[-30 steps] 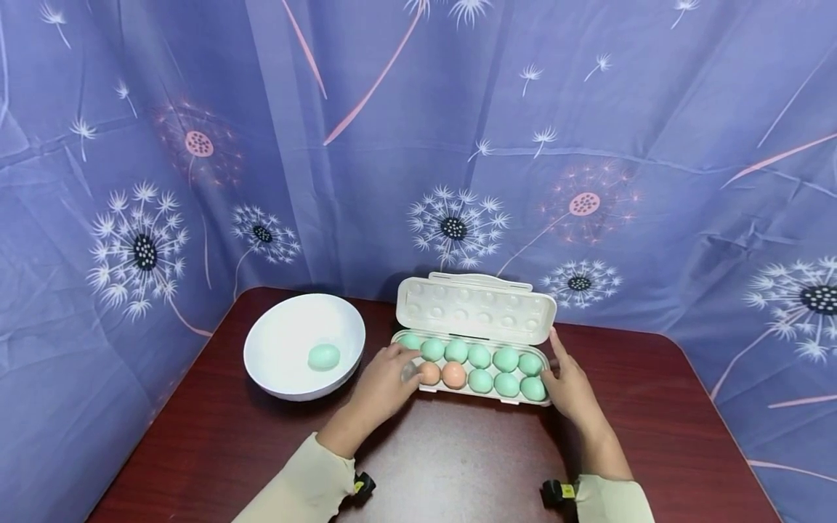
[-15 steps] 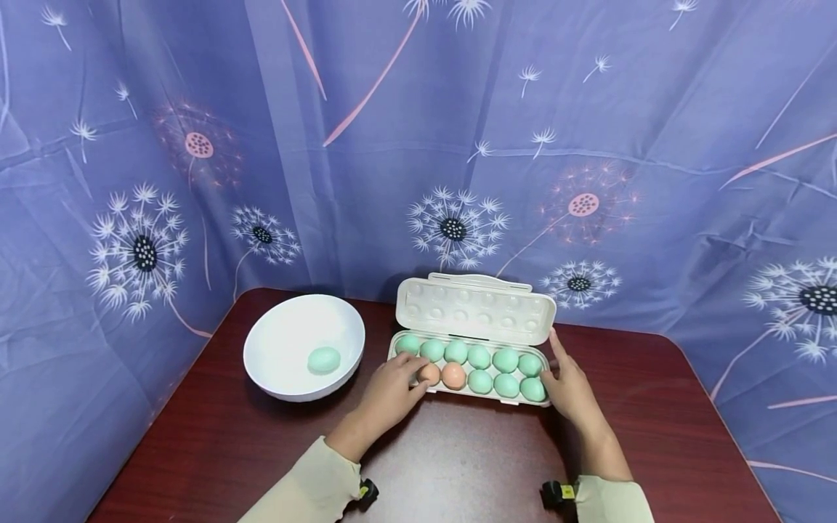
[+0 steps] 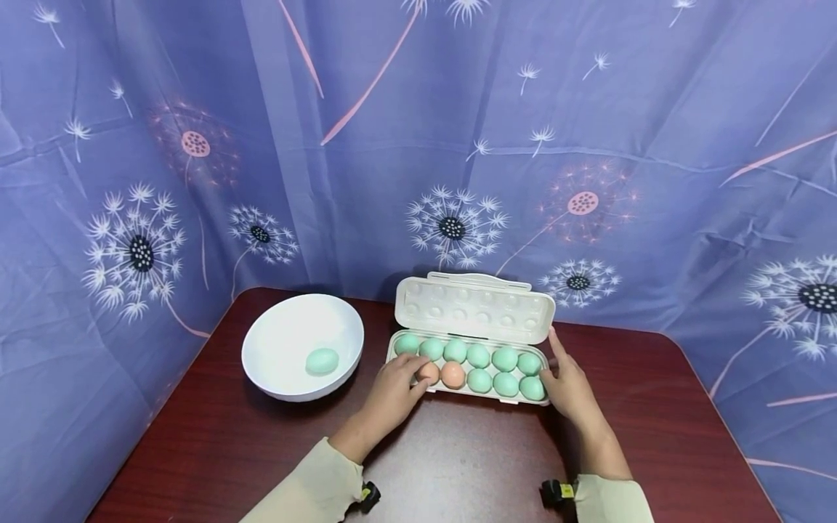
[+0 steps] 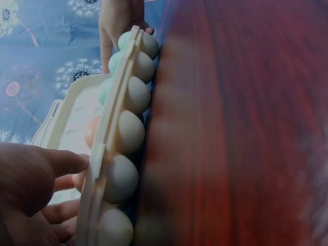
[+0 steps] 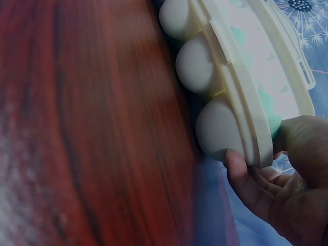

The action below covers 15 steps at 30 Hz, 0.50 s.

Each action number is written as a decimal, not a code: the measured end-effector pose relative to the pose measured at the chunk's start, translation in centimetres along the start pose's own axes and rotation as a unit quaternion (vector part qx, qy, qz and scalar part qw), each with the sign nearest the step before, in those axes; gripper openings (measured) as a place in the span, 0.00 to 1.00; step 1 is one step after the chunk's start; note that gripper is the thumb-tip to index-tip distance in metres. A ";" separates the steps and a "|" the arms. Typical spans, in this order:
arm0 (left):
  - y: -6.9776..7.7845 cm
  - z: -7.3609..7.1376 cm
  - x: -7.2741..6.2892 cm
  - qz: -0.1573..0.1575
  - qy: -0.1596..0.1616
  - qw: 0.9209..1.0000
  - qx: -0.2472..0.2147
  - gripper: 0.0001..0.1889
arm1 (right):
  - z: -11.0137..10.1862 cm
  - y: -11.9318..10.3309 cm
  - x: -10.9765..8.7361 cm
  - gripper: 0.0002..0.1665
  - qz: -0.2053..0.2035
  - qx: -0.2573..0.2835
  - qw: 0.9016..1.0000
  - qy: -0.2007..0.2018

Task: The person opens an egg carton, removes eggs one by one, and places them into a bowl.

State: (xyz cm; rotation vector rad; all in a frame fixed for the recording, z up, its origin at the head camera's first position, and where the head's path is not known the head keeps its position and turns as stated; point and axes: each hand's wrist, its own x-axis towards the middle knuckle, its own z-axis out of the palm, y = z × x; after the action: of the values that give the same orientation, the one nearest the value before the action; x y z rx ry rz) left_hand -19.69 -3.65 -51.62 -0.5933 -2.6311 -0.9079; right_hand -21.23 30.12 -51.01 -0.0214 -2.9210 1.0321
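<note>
A cream plastic egg carton (image 4: 114, 97) lies open on the table, its lid (image 3: 476, 312) tipped back. Green eggs (image 3: 479, 380) fill most of its cups, and two orange eggs (image 3: 453, 375) sit side by side in the front row. At the left end my left hand (image 3: 389, 390) pinches the left orange egg (image 3: 428, 373) between thumb and fingers; its thumb crosses the carton's front rim in the left wrist view. The front left cup is hidden beneath this hand. My right hand (image 3: 572, 385) grips the carton's right end, with one finger up beside the lid.
A white bowl (image 3: 275, 349) stands left of the carton, holding one green egg (image 3: 322, 361). The dark red wooden table (image 3: 471, 457) meets a purple dandelion-print curtain (image 3: 366, 189) at the back and sides.
My left hand has shifted slightly right, off the front left cup area and onto the left orange egg. A green egg shows uncovered at the back left. The right hand stays put.
</note>
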 end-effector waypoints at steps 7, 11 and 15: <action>-0.1 0.1 0.0 -0.002 0.003 1.000 0.000 0.18 | 0.1 0.1 0.0 0.51 0.003 -0.003 1.000 -0.002; 0.0 -0.1 0.0 -0.009 0.000 1.000 -0.005 0.18 | 0.0 0.1 0.0 0.51 0.002 -0.004 1.000 -0.002; 0.1 -0.4 0.0 -0.015 -0.001 1.000 -0.008 0.18 | 0.0 0.0 0.0 0.51 0.000 -0.002 1.000 0.000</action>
State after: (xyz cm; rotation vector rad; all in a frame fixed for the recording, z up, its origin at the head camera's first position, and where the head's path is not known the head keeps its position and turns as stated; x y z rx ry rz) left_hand -19.54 -3.80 -51.29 -0.5597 -2.6434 -0.9390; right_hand -21.19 30.16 -51.01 -0.0221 -2.9232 1.0264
